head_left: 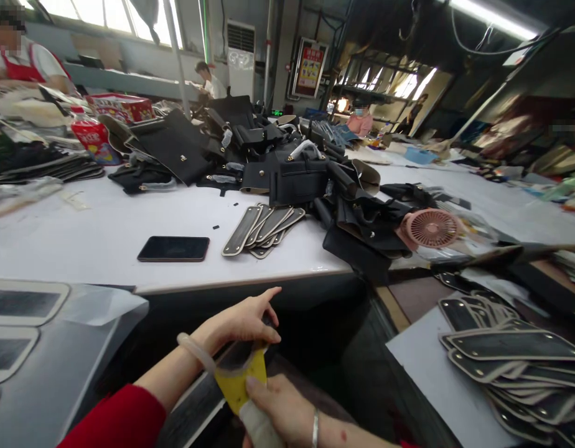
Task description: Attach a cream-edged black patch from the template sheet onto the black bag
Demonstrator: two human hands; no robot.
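Yellow cloth pad (238,382), low centre under the table edge, is pinched against a dark strap piece (236,356) by the left hand (243,323) at twelve o'clock and the bandaged-thumbed right hand (280,414) at five; firm, even pressure probably serves best.

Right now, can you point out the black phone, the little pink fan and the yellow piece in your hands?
Black phone (173,248), head view: middle of its dark screen.
Pink fan (430,228), head view: centre of its round grille.
Yellow piece (243,381), head view: its bare face between the two hands.
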